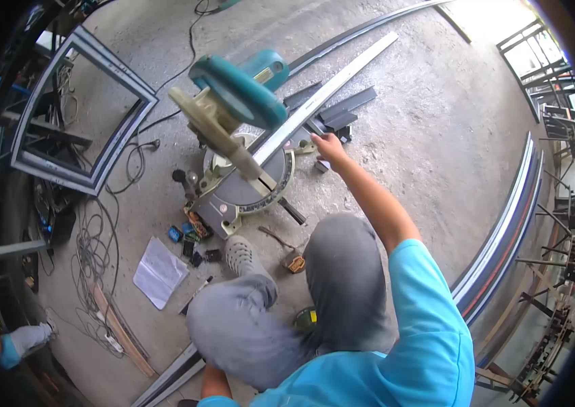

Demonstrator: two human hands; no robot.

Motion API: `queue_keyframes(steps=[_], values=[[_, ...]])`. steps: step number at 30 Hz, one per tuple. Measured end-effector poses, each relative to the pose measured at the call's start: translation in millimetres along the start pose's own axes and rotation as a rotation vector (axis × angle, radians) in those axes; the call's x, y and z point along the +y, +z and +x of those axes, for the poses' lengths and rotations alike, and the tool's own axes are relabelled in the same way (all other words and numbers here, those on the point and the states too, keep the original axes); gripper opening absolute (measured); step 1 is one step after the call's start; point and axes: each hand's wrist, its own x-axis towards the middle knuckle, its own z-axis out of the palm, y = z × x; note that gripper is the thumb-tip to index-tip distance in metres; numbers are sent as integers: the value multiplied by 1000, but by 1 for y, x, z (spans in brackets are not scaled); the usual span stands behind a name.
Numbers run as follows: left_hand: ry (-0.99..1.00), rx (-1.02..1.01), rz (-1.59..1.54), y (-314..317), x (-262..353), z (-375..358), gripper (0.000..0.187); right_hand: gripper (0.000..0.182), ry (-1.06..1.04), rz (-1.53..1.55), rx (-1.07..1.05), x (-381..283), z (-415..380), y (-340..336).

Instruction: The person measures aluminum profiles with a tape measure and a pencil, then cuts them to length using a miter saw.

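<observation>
A teal mitre saw (pixel 240 95) stands on the floor in front of me, its head raised over a round grey base (pixel 253 190). Across this base lies a long silver metal profile (pixel 331 85), reaching far to the upper right. My right hand (pixel 329 149) is just right of the profile, fingers closed beside a short dark strip (pixel 314 127); what they grip is not clear. Beyond it lie dark profile offcuts (pixel 348 108). Below the hand is a small cut piece (pixel 322 165). My left forearm (pixel 215 383) shows beside my leg, with its hand hidden.
At left are a metal window frame (pixel 90 180), tangled cables (pixel 90 251) and a paper sheet (pixel 160 273). Small boxes (pixel 189 234) and a brown tool (pixel 293 262) lie near my feet. Long profiles (pixel 498 237) line the right. Another person's leg (pixel 33 337) is at lower left.
</observation>
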Motion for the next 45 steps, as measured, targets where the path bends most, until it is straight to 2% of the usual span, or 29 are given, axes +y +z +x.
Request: queue_keyframes(steps=[2,5,7,9,10,12,13,15,17,18,19,21,24,25,27,28,29,30,32,34,36,37,38,39,40,41,42,44,45], values=[[-11,-16,-13,-6,7,5,85,78,-159,-294,408,1,57,20],[-18,-30,-39,-11,14,11,85,100,-34,-107,397,-17,107,28],[-6,-25,-65,-14,15,17,85,95,-60,-117,523,-25,115,39],[11,10,-123,-16,15,25,85,83,61,-73,366,-25,127,32],[51,90,-207,-15,13,37,85,68,141,174,260,-39,110,25],[177,307,-426,-19,14,62,85,52,33,585,187,-32,97,18],[281,418,-558,-29,21,73,85,42,-1,685,119,-27,81,10],[478,541,-755,-85,59,75,84,41,-58,689,66,-3,48,4],[720,537,-853,-196,131,48,65,43,-129,765,-16,29,7,16],[780,535,-793,-242,163,34,64,40,-119,730,-40,47,-12,26],[948,591,-692,-268,186,42,69,37,-100,725,-70,55,-40,40],[1030,629,-530,-312,220,33,73,39,-77,710,-137,64,-89,66],[857,85,-224,-313,227,38,76,35,-4,698,-231,60,-136,76],[904,158,-247,-304,220,41,73,32,4,697,-249,56,-140,68],[987,313,-299,-282,184,55,68,32,-37,930,-222,60,-127,46],[961,303,-272,-280,166,56,64,38,-106,1031,-215,54,-129,30],[923,290,-243,-276,143,54,61,41,-147,1014,-286,32,-148,12],[876,287,-218,-275,125,52,58,42,-279,999,-263,13,-173,3],[931,440,-176,-243,109,69,59,55,-521,707,-237,-44,-230,-7],[977,542,-85,-226,98,76,66,60,-828,583,-272,-108,-280,0],[986,454,-109,-266,98,56,56,57,-1045,576,-394,-172,-329,16],[986,563,-277,-296,99,26,40,47,-1092,486,-373,-202,-355,28],[951,609,-494,-323,99,1,33,52,-1145,403,-406,-226,-379,46],[912,649,-713,-345,96,-24,26,26,-1221,371,-482,-242,-388,64],[921,817,-790,-364,88,-55,22,26,-1313,272,-501,-258,-401,88],[923,986,-869,-379,79,-86,18,34,-1451,53,-408,-274,-415,110],[986,1110,-778,-388,62,-111,20,46,-1328,27,-547,-282,-430,132],[1089,1410,-525,-400,27,-164,31,64,-1671,-58,-368,-270,-418,195],[1124,1569,-361,-407,15,-186,40,66,-1651,-152,-432,-256,-414,220]])
